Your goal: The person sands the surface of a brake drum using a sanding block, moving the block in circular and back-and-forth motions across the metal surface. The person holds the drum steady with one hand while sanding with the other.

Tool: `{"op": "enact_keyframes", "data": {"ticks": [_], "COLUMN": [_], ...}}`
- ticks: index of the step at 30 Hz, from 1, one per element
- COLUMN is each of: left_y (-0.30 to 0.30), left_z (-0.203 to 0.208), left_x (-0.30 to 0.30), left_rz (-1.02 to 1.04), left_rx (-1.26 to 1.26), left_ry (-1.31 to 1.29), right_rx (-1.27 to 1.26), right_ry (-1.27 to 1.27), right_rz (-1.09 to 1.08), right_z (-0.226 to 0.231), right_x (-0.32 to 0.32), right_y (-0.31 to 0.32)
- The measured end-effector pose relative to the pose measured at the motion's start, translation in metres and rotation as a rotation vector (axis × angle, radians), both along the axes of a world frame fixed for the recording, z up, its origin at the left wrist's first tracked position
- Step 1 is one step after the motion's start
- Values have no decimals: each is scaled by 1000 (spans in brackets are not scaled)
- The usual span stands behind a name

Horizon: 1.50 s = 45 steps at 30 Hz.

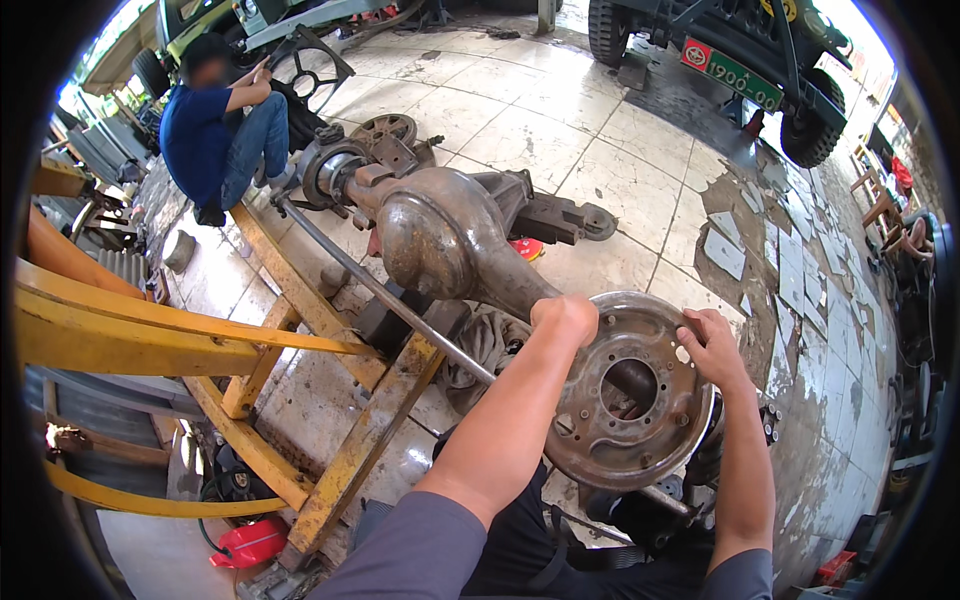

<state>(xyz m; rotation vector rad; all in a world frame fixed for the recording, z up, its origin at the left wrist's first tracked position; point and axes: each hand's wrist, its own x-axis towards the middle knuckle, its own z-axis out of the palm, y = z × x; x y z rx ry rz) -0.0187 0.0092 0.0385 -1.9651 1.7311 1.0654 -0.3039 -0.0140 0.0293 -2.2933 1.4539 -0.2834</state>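
A round, rusty brake backing plate (pixel 655 445) with a large centre hole and several small holes lies before me at the end of an axle housing (pixel 430 240). My left hand (pixel 566 320) is closed at the plate's upper left rim, its fingertips hidden. At the upper right rim, my right hand (pixel 710 348) grips the edge, fingers bent over it. Through the centre hole, part of a brown metal tube shows. The axle housing's bulging, oil-stained middle stretches away to the upper left. Beside it runs a long metal rod (pixel 375 285), passing behind my left forearm.
A yellow steel frame (pixel 360 460) stands at the left, with a red container (pixel 250 543) near its foot. A person (pixel 215 140) in blue sits at the far left. A parked vehicle (pixel 735 60) stands at the back right. Broken tiles (pixel 725 250) litter the floor's right side.
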Motion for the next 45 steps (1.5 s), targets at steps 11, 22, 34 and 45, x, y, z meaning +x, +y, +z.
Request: {"op": "enact_keyframes", "data": {"ticks": [11, 22, 34, 45], "left_y": [3, 2, 1, 2], "left_z": [1, 2, 7, 0], "left_x": [-1, -3, -5, -1], "left_rz": [10, 8, -11, 14], "left_rx": [-38, -39, -21, -44], "left_ry": [4, -6, -10, -8], "right_rx": [192, 190, 181, 220], "right_ry": [-30, 46, -84, -106], "right_rz": [-107, -181, -198, -275], "right_z": [0, -7, -8, -6], "right_x": [17, 14, 8, 9], "right_y": [1, 4, 14, 17]}}
